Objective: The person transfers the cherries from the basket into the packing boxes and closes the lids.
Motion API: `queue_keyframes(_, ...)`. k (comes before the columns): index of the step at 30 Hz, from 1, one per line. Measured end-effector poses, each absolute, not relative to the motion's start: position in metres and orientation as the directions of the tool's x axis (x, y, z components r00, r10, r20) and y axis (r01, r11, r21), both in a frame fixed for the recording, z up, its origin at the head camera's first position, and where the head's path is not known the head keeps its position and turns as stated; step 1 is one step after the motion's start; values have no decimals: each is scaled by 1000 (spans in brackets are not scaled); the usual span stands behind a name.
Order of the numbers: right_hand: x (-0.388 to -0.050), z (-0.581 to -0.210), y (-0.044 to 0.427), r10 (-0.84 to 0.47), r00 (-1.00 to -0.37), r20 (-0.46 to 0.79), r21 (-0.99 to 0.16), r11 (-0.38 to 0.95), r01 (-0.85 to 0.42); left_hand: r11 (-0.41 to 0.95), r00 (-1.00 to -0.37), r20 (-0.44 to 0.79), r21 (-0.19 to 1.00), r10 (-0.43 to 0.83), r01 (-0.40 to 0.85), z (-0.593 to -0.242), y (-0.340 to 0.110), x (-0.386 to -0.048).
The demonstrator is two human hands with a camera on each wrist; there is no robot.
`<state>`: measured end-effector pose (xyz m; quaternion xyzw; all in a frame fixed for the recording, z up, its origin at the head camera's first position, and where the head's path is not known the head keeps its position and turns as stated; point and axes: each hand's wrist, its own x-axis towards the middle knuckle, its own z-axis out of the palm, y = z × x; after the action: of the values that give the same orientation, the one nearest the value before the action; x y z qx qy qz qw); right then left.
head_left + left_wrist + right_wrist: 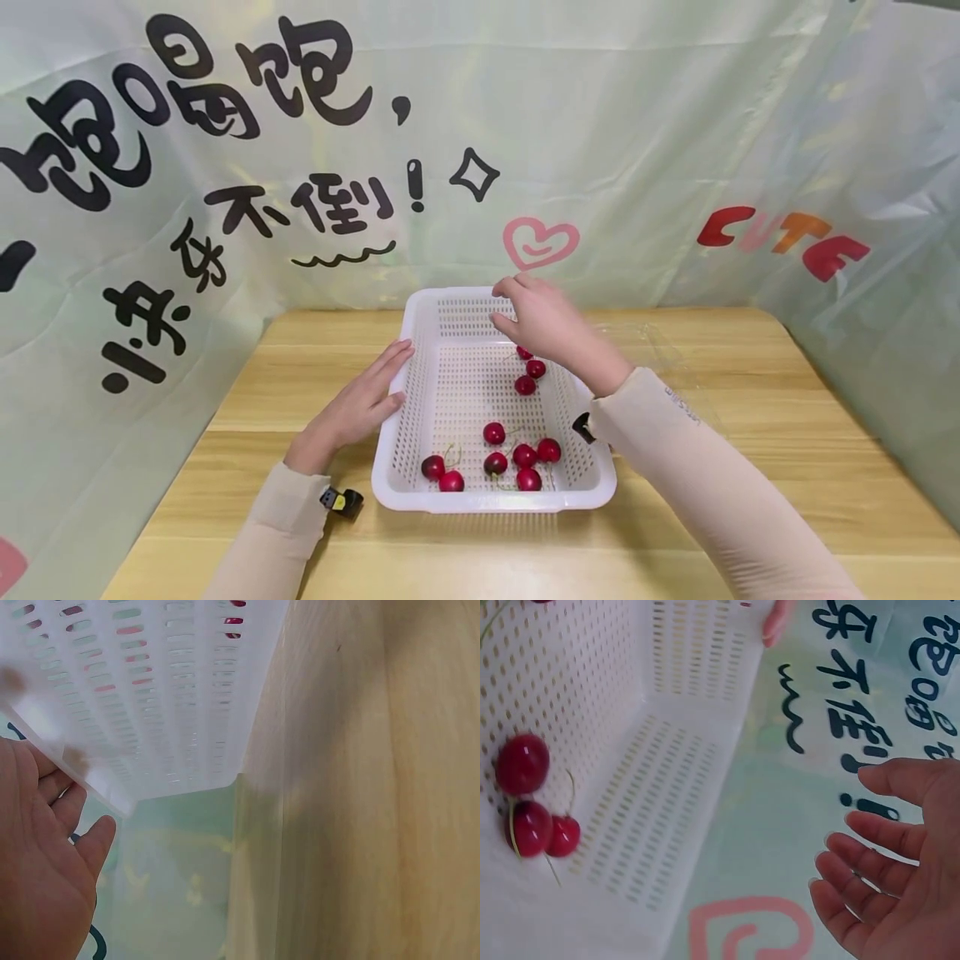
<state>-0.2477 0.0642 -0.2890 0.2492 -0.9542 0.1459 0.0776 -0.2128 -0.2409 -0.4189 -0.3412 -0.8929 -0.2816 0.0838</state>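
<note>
A white plastic basket [491,500] with slotted walls stands on the table, holding several dark red cherries [528,479] with thin stems. Most cherries lie near its front side; a smaller group [532,825] sits toward the far right corner. My left hand [367,400] rests its fingertips on the basket's left rim, the thumb held away from the other fingers in the left wrist view. Above the far right part of the basket hovers my right hand [543,321]. Its fingers are spread and loosely bent, and nothing is in them in the right wrist view.
Right of the basket, a clear plastic container [637,342] lies partly behind my right arm. The wooden table [750,467] is backed and flanked by a pale printed cloth [637,150] with lettering and a pink heart.
</note>
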Motion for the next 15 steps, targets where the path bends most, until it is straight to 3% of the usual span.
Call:
queue_keyframes(8,-266,-318,52,-388,-909,155,-284,863,-417,604,-742,365,432,562,670,-419,-241,-214)
queue_keyframes(15,-280,-339,44,-314,-949,22,-306,902,-306,615,-751,351,433,559,659,-419,-241,-213)
